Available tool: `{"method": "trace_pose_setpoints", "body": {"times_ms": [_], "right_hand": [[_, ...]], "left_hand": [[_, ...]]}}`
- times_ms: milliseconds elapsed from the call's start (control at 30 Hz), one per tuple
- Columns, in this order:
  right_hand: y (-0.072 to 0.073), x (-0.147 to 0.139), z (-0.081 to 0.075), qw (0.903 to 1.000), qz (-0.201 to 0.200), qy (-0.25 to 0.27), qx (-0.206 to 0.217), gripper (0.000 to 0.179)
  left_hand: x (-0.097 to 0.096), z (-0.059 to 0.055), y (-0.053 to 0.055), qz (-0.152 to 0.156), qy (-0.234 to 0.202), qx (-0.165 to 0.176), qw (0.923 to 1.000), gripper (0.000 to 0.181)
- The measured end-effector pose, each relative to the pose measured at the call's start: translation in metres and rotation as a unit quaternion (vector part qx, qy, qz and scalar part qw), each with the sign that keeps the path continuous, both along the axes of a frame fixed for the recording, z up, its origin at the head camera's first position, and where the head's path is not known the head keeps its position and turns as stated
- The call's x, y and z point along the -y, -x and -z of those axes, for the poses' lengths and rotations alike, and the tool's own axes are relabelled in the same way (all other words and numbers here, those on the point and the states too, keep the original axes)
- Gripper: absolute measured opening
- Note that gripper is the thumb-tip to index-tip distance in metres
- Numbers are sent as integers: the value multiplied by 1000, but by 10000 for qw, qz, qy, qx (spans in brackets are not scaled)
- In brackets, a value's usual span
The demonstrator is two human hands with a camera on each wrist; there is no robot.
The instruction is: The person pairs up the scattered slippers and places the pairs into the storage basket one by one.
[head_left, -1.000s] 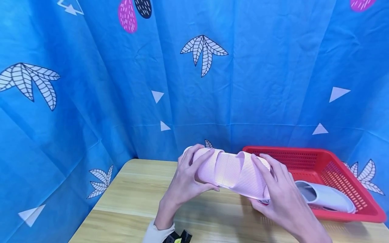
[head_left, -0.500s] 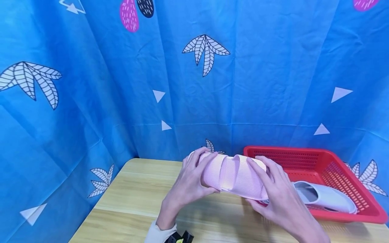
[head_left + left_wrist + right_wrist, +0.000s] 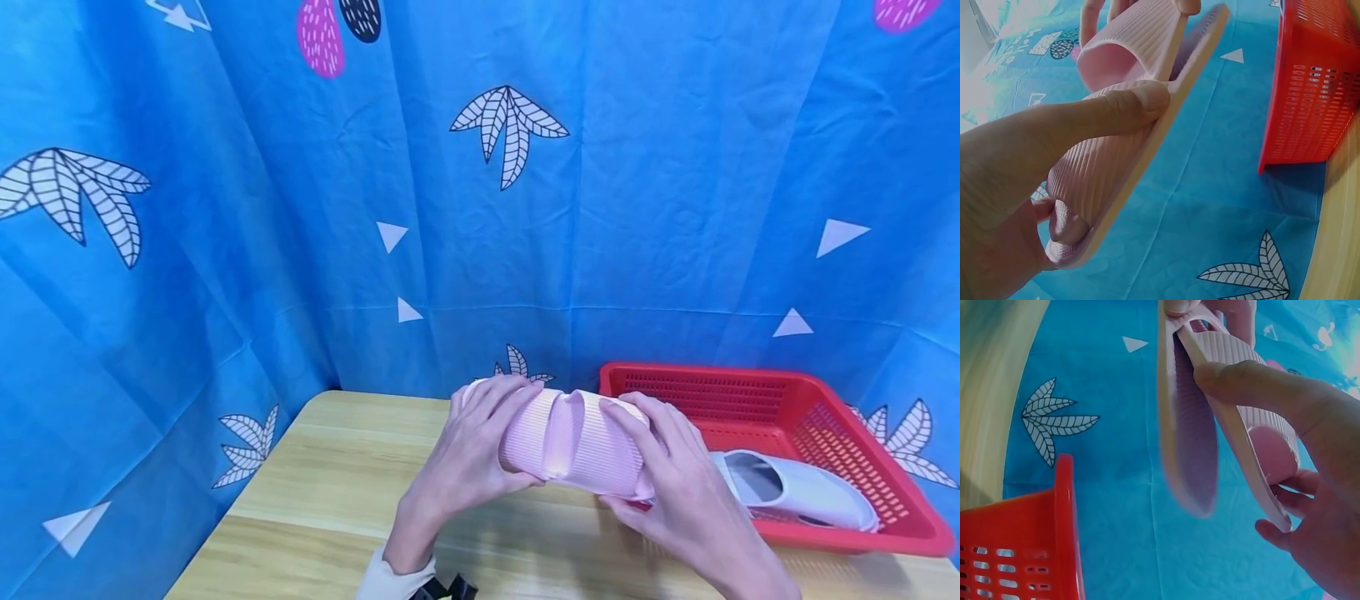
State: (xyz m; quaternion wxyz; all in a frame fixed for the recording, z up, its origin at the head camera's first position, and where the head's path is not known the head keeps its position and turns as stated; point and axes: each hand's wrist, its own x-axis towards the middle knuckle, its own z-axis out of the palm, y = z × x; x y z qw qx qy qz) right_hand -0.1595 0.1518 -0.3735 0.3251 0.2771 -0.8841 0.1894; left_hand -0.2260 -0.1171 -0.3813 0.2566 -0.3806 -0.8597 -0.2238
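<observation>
A pair of pink ribbed slippers is held up over the table, one slipper partly overlapping the other, their straps side by side. My left hand (image 3: 472, 442) grips the left slipper (image 3: 528, 433), its thumb along the edge and its fingers over the strap. On the right slipper (image 3: 607, 450), my right hand (image 3: 682, 483) has fingers over the strap and thumb below. The left wrist view shows the left hand's slipper (image 3: 1104, 162) strap up close. In the right wrist view, the soles spread apart at one end, with one sole (image 3: 1194, 450) left of the other.
A red perforated basket (image 3: 900, 533) stands on the wooden table (image 3: 300, 517) at the right. Inside it lies a pale grey closed-toe slipper (image 3: 821, 492), with more pale grey partly hidden behind my right hand. A blue patterned curtain (image 3: 660, 208) hangs behind.
My hands have come closer together and slightly lower. The two slippers overlap more, and the gap between their straps has narrowed.
</observation>
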Motion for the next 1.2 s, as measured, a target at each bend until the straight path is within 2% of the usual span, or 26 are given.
{"method": "trace_pose_setpoints", "body": {"times_ms": [267, 500, 733, 867, 1033, 1200], "right_hand": [[2, 1, 2, 9998, -121, 50, 144, 114], [7, 0, 5, 9984, -472, 295, 93, 107], [11, -4, 12, 9986, -442, 278, 75, 90], [11, -8, 13, 9982, -488, 251, 238, 90], [6, -16, 13, 9982, -203, 205, 532, 113], [-2, -32, 15, 9977, 185, 282, 590, 114]], "left_hand": [[4, -3, -1, 105, -156, 90, 9998, 105], [3, -2, 1, 281, -239, 119, 9992, 103], [2, 1, 2, 298, -271, 229, 9989, 103], [1, 4, 4, 261, -261, 241, 9990, 105], [1, 6, 5, 242, -256, 304, 9989, 105], [8, 7, 8, 22, -346, 336, 9988, 105]]}}
